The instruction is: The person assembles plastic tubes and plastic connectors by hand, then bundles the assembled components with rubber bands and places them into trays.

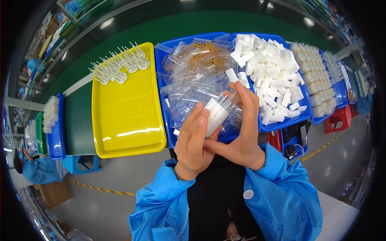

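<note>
Over the front of a blue tray (161, 50) of clear plastic tubes (189, 90), my two hands come together. My left hand (193, 142) is closed around a few white foam-like blocks (217, 113). Thin clear tubes (229, 100) stick out from the far end of these blocks. My right hand (245, 136) has its thumb at the near end of the blocks and its bent fingers at the tubes' far end. How far the tubes sit in or against the blocks is hard to make out.
To the right stands a blue tray heaped with loose white blocks (277, 76). Left is a yellow tray (128, 116) with several white-based pieces with upright pins (120, 64) at its back. Brown rubber bands (209, 54) lie among the tubes. Farther right, trays hold packed rows of pale pieces (313, 76).
</note>
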`<action>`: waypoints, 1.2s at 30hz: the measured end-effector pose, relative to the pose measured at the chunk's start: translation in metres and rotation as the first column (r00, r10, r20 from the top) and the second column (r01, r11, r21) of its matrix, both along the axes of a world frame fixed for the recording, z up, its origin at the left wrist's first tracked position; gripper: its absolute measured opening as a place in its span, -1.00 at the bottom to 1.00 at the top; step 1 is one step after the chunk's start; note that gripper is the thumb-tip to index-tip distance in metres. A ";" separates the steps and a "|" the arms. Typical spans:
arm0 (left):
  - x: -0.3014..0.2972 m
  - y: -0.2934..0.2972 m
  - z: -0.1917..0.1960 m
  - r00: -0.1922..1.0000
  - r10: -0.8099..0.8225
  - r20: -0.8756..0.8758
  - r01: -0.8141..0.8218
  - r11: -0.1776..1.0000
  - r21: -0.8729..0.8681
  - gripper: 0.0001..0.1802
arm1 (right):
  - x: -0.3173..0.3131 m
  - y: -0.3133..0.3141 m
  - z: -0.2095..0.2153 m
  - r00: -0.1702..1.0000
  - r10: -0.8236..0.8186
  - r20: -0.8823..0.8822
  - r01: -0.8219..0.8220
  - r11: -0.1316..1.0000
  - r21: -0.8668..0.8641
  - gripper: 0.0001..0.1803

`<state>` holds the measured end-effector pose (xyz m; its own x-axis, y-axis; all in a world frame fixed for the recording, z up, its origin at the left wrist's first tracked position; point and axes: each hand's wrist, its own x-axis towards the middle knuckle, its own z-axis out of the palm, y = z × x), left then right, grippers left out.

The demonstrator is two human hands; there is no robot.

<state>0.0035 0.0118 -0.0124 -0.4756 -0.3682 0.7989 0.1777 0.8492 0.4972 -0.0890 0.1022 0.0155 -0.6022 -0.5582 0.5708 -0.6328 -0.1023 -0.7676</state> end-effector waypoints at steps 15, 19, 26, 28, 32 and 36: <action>-0.006 0.004 -0.010 0.999 -0.032 -0.005 0.032 0.999 -0.037 -0.03 | -0.004 0.005 -0.012 0.940 -0.153 -0.305 0.182 0.981 0.067 -0.18; -0.006 0.003 -0.016 0.996 0.023 -0.090 -0.024 1.000 -0.002 -0.06 | -0.007 0.005 -0.004 0.916 -0.119 -0.384 0.167 0.981 0.096 -0.16; 0.017 -0.025 0.007 0.992 0.121 -0.020 -0.115 0.975 0.189 -0.41 | -0.062 0.044 0.010 0.952 0.078 -0.297 -0.002 0.969 0.246 -0.42; 0.018 -0.026 0.003 0.994 0.074 -0.075 -0.047 0.951 0.304 -0.44 | -0.062 0.051 -0.003 0.952 0.105 -0.286 0.020 0.915 0.403 -0.58; 0.022 -0.020 0.004 0.992 -0.090 -0.086 0.123 0.818 0.563 -0.49 | -0.053 0.041 -0.012 0.935 0.003 -0.355 0.182 0.855 0.486 -0.68; 0.021 -0.012 0.010 0.952 -0.211 -0.223 0.307 0.631 0.712 -0.55 | -0.053 0.038 -0.018 0.891 0.013 -0.455 0.209 0.876 0.435 -0.66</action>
<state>0.0245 -0.0005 -0.0026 -0.5730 -0.7284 0.3755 0.4251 0.1276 0.8961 -0.1420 0.1400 -0.0024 -0.4225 -0.7723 0.4744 -0.8949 0.2725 -0.3533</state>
